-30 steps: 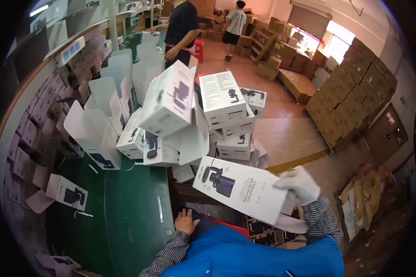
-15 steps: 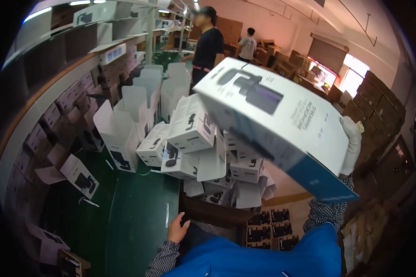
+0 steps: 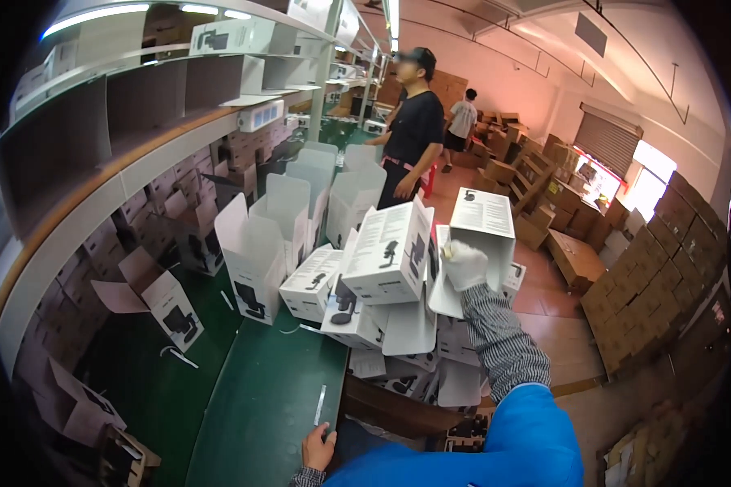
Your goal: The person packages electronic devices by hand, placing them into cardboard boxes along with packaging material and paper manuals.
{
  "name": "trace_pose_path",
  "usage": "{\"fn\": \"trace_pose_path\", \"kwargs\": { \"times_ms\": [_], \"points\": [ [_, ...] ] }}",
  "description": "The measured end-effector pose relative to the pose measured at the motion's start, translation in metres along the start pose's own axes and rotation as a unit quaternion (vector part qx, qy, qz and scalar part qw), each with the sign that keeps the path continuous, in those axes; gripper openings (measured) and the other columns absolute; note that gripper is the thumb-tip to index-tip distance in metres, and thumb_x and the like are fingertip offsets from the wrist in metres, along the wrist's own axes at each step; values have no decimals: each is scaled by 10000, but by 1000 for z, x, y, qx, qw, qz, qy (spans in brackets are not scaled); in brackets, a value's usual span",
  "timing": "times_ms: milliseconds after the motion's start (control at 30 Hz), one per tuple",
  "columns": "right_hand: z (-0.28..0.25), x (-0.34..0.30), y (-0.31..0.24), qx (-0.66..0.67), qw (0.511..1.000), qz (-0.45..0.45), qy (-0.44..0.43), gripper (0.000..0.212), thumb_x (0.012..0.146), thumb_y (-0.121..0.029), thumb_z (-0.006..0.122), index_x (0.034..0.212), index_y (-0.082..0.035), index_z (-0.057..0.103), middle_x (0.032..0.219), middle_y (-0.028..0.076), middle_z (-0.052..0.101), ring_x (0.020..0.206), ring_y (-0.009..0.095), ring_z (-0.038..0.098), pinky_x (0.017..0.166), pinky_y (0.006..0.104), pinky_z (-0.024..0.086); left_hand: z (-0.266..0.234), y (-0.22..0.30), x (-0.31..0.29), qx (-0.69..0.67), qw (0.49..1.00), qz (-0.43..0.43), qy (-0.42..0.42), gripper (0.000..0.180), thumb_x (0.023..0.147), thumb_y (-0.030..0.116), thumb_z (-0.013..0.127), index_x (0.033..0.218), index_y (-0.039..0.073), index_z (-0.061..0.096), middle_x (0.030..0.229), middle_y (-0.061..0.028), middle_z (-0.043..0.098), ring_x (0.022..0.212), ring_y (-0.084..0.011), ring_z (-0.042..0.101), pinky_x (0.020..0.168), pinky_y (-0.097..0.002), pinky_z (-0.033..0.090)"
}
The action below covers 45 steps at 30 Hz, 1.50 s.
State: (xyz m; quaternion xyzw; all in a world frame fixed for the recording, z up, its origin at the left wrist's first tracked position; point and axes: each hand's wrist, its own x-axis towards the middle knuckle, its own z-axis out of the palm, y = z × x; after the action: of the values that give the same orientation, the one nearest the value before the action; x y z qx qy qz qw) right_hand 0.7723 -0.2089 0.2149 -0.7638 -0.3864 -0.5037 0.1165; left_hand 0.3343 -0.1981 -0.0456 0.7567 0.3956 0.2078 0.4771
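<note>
My right hand (image 3: 465, 265), in a white glove, reaches forward with its fingers closed at the near open end of a white printed carton (image 3: 481, 209). Just below the hand hangs that carton's loose flap (image 3: 445, 299). The carton is at the right side of a heap of similar boxes; what it rests on is partly hidden. Beside it in the heap, a white box (image 3: 388, 252) with a picture of a black device lies tilted. My bare left hand (image 3: 318, 448) rests at the edge of the green table (image 3: 260, 406), its thumb apart from the fingers, holding nothing.
Several open-flapped white cartons (image 3: 248, 268) stand on the green table's far part. Shelving (image 3: 138, 174) runs along the left. A person in dark clothes (image 3: 414, 122) stands beyond the heap, another (image 3: 463, 118) farther back. Stacked brown cartons (image 3: 658, 260) line the right.
My right hand has moved from close at the right, where it held up a large white and blue carton, forward to the heap. The view has swung left; my left hand stays by the table edge.
</note>
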Motion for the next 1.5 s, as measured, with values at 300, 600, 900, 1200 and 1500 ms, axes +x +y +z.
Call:
{"fn": "trace_pose_path", "kwargs": {
  "times_ms": [300,600,900,1200,1500],
  "points": [
    [-27,15,-15,15,978,80,-192,332,804,-364,556,603,-102,518,543,58,563,455,240,526,432,320,401,-6,6,9,71,992,-46,-96,338,768,227,609,1043,30,601,893,-161,638,781,-325,596,704,-371,476],
    [-136,-8,-135,497,861,-30,-106,286,741,-155,671,520,-103,496,454,-5,467,350,152,389,362,258,319,-8,-20,-2,45,996,-74,-21,316,746,244,660,987,42,634,948,-147,643,806,-297,606,710,-341,479],
    [-134,-132,-252,581,712,-115,-376,300,818,-296,582,622,-69,565,503,35,541,387,161,490,379,255,360,-43,14,-53,37,994,-47,88,625,687,-5,564,1287,105,430,1337,-196,379,1205,-327,403,981,-344,348],
    [-24,-309,-266,527,506,90,-677,307,870,-262,505,784,22,583,691,109,615,577,212,580,499,294,459,-11,-64,-171,-131,912,-232,311,322,758,26,625,1070,-29,565,974,-116,638,833,-167,620,731,-241,494],
    [-50,-258,-291,581,299,52,-755,263,894,-256,492,843,-9,567,718,94,607,455,157,510,484,247,454,21,-84,-227,-171,843,-280,425,238,771,66,601,998,-8,609,842,-94,665,715,-175,626,658,-253,499]
  ]
}}
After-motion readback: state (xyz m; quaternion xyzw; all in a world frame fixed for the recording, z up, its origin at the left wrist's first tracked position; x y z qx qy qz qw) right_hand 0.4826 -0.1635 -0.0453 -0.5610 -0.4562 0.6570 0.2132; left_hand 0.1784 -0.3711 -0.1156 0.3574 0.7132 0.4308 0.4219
